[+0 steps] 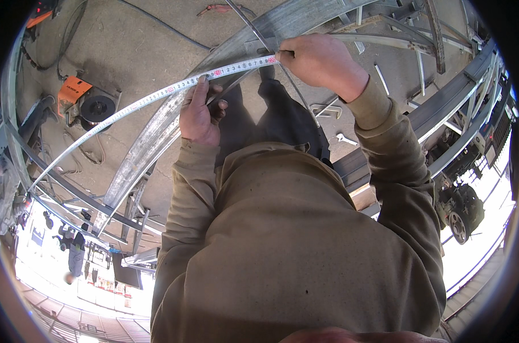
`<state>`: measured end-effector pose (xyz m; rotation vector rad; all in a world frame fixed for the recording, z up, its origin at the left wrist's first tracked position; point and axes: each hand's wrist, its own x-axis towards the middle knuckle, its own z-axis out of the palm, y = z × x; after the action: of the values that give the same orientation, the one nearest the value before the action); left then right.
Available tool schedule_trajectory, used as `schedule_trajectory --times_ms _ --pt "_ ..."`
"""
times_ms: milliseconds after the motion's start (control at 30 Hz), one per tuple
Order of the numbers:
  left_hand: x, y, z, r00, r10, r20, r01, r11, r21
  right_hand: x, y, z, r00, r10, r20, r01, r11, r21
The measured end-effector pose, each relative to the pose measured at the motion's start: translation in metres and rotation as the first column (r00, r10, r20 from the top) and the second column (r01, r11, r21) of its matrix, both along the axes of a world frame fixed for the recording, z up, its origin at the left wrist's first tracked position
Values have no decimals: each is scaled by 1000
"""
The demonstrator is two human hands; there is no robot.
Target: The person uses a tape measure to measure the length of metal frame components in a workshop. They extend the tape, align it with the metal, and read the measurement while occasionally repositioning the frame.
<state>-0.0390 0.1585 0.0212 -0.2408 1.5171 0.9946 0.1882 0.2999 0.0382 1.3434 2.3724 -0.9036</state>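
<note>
A white tape measure [151,98] with black and red marks stretches in a bowed line from the far left to my right hand. My right hand [325,64] is closed, pinching the tape at its right end; the tape's case cannot be seen. My left hand [201,117] steadies the tape lower down, thumb up against its edge and fingers curled beneath. Whether those fingers also hold something dark is unclear. Under the tape runs a long grey steel beam [136,147]. A thin metal rod [300,94] slants past my right hand.
On the left floor stands an orange device [73,94] beside a black wire spool [97,108], with cables around. A wrench [346,139] and a C-shaped clamp [328,110] lie right of my legs. Steel framing [442,117] fills the right. Another person [75,260] is far off, lower left.
</note>
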Motion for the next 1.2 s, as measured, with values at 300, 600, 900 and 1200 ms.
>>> schedule_trajectory --times_ms 300,600,900,1200 --pt "0 0 0 1000 -11 6 11 1000 9 -1 1 2 1000 5 28 -5 1000 -15" --pt "0 0 0 1000 -18 8 18 1000 15 -1 0 1 1000 3 14 -3 1000 0" --pt "1 1 1 1000 -15 3 15 1000 10 0 1 2 1000 1 26 -1 1000 -8" --pt "1 1 1 1000 -1 2 1 1000 9 0 2 2 1000 -8 26 9 1000 -26"
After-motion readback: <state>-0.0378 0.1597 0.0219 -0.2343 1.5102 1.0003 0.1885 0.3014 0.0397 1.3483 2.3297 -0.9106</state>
